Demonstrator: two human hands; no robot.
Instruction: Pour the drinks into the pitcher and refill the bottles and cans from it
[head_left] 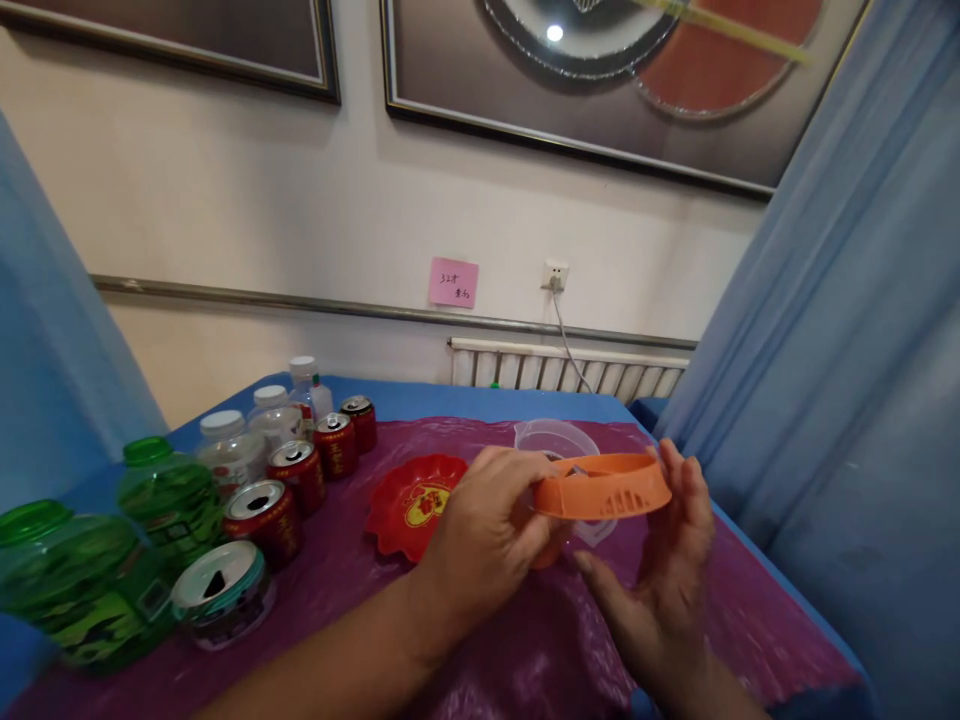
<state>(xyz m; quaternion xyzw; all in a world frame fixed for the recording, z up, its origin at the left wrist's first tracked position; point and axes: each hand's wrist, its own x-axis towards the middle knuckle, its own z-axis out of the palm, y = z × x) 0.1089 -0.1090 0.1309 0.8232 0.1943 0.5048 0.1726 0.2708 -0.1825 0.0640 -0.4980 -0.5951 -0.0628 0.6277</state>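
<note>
My left hand [487, 520] grips the left side of an orange plastic basket [607, 494] with slots in its side wall, held above the table. At the basket's right end is my right hand [667, 570], its fingers stretched up by the rim and its thumb apart below. Behind the basket stands a clear plastic container [555, 436], partly hidden. A little orange also shows under my left hand; whether it belongs to the basket I cannot tell. Left of my hands lies a red scalloped plate [386, 505] with a yellow print, partly covered by my left hand.
A purple plastic sheet [525, 650] covers the blue table. Along the left stand several red cans [264, 520], a pale green-topped can [223, 595], green jugs [82, 590] and clear white-capped jars [232, 450]. Blue curtains [847, 350] hang at both sides; a radiator [600, 372] is behind.
</note>
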